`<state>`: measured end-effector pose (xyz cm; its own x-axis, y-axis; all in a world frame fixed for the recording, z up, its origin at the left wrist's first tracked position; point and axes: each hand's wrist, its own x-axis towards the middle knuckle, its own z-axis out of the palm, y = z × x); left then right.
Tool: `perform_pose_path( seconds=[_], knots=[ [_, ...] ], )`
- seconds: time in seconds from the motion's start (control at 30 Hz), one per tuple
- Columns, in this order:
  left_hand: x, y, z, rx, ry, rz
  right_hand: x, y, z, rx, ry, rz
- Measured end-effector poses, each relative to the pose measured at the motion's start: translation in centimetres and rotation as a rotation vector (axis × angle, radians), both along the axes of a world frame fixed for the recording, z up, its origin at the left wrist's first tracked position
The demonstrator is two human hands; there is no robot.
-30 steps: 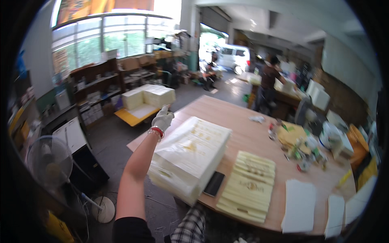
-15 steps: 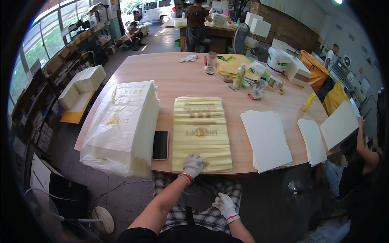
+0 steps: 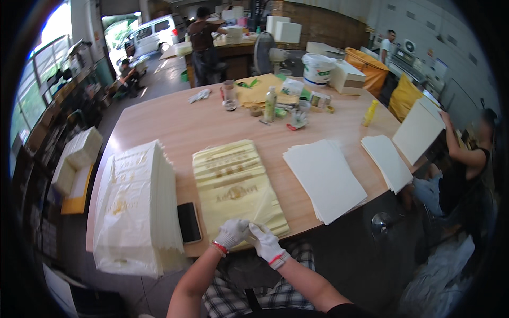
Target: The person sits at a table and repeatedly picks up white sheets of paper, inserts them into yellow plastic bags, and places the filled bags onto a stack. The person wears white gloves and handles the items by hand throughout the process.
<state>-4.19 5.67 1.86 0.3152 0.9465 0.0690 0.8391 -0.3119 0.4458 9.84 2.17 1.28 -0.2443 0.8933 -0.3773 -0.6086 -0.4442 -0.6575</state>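
A stack of flat, pale yellow printed plastic bags (image 3: 233, 177) lies in front of me on the table. Both my hands wear white knitted gloves and meet at its near edge. My left hand (image 3: 232, 233) pinches the near edge of the top plastic bag. Right beside it, my right hand (image 3: 266, 245) has its fingertips closed on the same edge. A thin, see-through corner of that bag rises in a fold above the right fingers. Left of the stack lies a black phone (image 3: 189, 222). Beyond the phone stands a tall pile of whitish printed plastic bags (image 3: 124, 206).
White sheets (image 3: 324, 180) and a smaller sheet pile (image 3: 386, 161) lie to the right. A yellow bottle (image 3: 369, 113), clear bottle (image 3: 270, 105) and white bucket (image 3: 317, 70) stand farther back. At the right edge a seated person (image 3: 466, 153) holds a large white board (image 3: 418, 130).
My right hand has come up from my lap to the stack's near edge beside my left. The top bag's corner is now lifted. My view has turned to the right.
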Motion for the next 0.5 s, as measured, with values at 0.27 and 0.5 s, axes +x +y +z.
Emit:
perform_pose_path(
  seconds=[0.27, 0.5],
  knots=[
    [-5.8, 5.2, 2.9, -0.377, -1.311, 0.303, 7.0, 2.9, -0.7, 1.045, -1.766, -0.14],
    [-0.3, 1.8, 7.0, -0.215, -1.038, 0.209, -3.4, 5.0, 1.5, 0.838, -1.294, -0.012]
  ],
)
